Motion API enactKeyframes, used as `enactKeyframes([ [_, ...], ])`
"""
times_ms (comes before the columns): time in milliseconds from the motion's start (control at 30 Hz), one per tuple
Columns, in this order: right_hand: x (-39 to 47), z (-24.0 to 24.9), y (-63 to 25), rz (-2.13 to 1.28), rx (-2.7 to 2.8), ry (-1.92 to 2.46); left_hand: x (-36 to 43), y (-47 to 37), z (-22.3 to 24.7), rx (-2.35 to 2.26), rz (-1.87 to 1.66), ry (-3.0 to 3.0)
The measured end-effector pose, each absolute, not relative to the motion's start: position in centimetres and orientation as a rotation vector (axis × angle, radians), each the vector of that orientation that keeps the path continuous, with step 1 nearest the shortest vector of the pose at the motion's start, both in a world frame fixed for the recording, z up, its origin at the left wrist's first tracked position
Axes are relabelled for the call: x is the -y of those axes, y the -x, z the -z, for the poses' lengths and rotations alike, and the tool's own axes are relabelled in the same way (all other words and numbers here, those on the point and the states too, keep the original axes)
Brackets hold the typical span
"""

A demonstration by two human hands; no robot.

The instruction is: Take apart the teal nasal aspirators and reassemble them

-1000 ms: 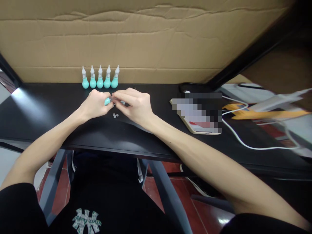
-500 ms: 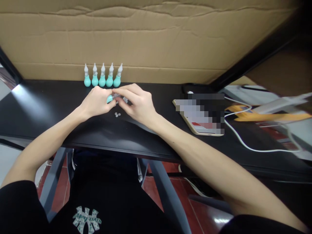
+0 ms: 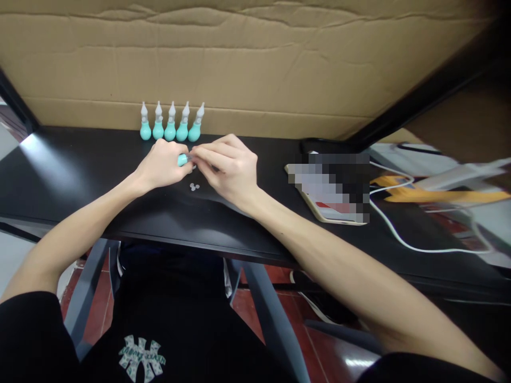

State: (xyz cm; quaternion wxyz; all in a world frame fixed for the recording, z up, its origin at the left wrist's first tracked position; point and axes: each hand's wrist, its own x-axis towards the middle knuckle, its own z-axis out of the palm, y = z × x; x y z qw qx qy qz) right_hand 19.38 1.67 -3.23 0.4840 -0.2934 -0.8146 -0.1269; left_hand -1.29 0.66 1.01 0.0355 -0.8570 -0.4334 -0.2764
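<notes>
My left hand (image 3: 162, 164) is closed around the teal bulb of a nasal aspirator (image 3: 182, 159), which lies sideways with its clear neck pointing right. At that clear end, the fingertips of my right hand (image 3: 229, 165) are pinched together. They hide most of the neck and any small part between them. Just below the hands, a few small whitish discs (image 3: 194, 187) rest on the black table. Behind my hands stands a row of several assembled nasal aspirators (image 3: 170, 127), teal bulbs down and whitish tips up.
A cardboard panel (image 3: 247, 69) rises along the back of the black table (image 3: 159, 215). To the right lies a phone (image 3: 319, 210), partly blurred out, with a white cable (image 3: 393, 226) beyond it. A yellow object (image 3: 423, 190) sits farther right.
My right fingers have closed in on the aspirator's clear end, narrowing the gap between them. Loose whitish pieces seen behind the fingers are now mostly covered. The camera view has shifted slightly.
</notes>
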Motion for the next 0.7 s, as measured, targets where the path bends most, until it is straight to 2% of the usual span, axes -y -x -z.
enactKeyframes([
  [333,-1.2,2.7,-19.2,0.256,2.089,0.698,0.0,1.2,-1.2,1.350,0.398,2.490],
  [700,-0.9,1.9,-19.4,0.076,2.156,0.715,-0.5,1.6,-1.1,1.279,0.389,2.490],
])
